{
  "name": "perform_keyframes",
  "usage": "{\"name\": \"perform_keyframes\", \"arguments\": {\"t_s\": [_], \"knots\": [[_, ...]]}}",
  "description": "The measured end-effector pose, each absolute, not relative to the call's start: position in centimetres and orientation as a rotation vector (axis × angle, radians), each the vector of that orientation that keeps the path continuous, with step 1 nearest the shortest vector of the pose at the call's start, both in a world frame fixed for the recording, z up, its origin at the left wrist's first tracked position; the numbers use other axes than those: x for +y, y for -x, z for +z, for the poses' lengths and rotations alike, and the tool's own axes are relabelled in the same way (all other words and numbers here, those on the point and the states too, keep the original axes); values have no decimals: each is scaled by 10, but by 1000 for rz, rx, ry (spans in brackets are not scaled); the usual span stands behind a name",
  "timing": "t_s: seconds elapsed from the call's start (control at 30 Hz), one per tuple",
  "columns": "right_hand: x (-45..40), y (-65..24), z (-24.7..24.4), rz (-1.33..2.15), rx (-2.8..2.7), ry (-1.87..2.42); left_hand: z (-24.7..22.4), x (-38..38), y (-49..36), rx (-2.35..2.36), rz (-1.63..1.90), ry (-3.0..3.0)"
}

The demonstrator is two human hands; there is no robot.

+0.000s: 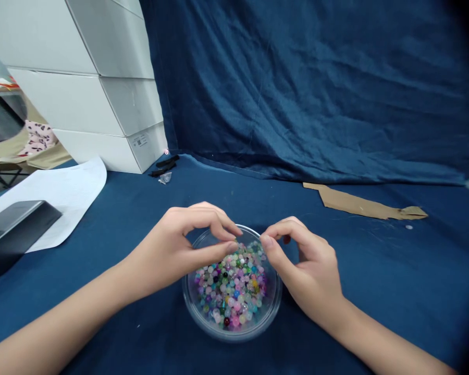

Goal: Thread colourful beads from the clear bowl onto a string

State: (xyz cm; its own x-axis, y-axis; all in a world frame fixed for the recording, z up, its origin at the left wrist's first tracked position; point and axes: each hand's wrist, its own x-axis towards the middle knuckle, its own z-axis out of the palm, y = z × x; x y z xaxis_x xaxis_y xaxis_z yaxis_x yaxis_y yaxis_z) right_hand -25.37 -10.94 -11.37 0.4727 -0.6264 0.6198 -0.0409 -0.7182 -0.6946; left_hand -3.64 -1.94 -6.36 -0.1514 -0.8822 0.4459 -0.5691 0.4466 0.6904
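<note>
At far left a dark, box-like object point(21, 234) overlaps a curved white sheet point(80, 187) on the blue-covered worktop point(140, 333); behind the sheet stands a stack of white boxes point(70, 104), the lowest bearing a printed label; at its foot lie a black item point(164, 165), not identifiable, and a small clear packet point(164, 178); next, the left hand point(168, 247) reaches over the left rim of a clear round bowl point(234, 336), thumb and index fingers close together at the tips; whether a bead is pinched there I cannot tell; the mixed-colour beads point(234, 291) lie heaped inside the bowl, below and between the two hands; the right hand point(316, 271) is at the bowl's right rim, thumb and index tips together, contents likewise not discernible; the hands are apart; farther right, a torn brown cardboard strip point(359, 204) lies near the base of a wrinkled blue curtain point(297, 88).
</note>
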Motion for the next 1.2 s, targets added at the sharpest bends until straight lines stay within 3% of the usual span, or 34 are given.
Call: {"name": "perform_keyframes", "arguments": {"t_s": [0.17, 0.4, 1.2], "knots": [[-107, 254, -114, -1270, 477, 2065, -67, -18, 43, -1587, -709, -1161], [-106, 257, -116, -1307, 367, 2062, -73, -21, 44, -1644, -796, -1104], [-101, 255, -106, -1361, 236, 2295, -81, -25, 45, -1807, -645, -945]]}}
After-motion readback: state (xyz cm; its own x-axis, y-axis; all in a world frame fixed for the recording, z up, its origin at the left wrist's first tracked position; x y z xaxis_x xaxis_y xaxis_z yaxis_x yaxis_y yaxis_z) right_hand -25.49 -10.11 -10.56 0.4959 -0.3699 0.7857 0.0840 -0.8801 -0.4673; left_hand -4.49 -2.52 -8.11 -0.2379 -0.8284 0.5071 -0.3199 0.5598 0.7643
